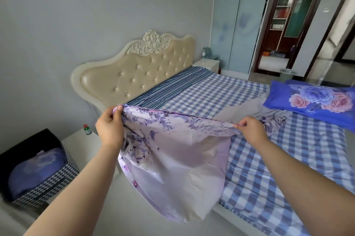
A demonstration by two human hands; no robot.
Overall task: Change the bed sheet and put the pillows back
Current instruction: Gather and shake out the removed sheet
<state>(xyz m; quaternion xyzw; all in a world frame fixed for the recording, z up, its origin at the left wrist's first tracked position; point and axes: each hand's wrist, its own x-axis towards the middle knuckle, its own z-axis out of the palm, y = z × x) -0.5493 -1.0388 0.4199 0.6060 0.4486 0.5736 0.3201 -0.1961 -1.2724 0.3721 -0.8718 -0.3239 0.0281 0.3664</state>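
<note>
Both hands are gripping one hem of the lilac floral sheet [172, 151]: my left hand [109, 127] is pinching the corner near the headboard [134, 74], and my right hand [251, 126] is pinching the same edge further along, so the hem is stretching tight between them. The rest of the sheet is hanging over the bed side and partly lying bunched on the checked mattress cover [269, 168]. I am judging that this step is the spreading; to do it well I should be keeping the hem taut and parallel to the headboard, then laying it down without twisting. One blue floral pillow [311, 103] is waiting at the far side. A basket [48, 183] with blue bedding is standing beside the white nightstand [80, 147]
</note>
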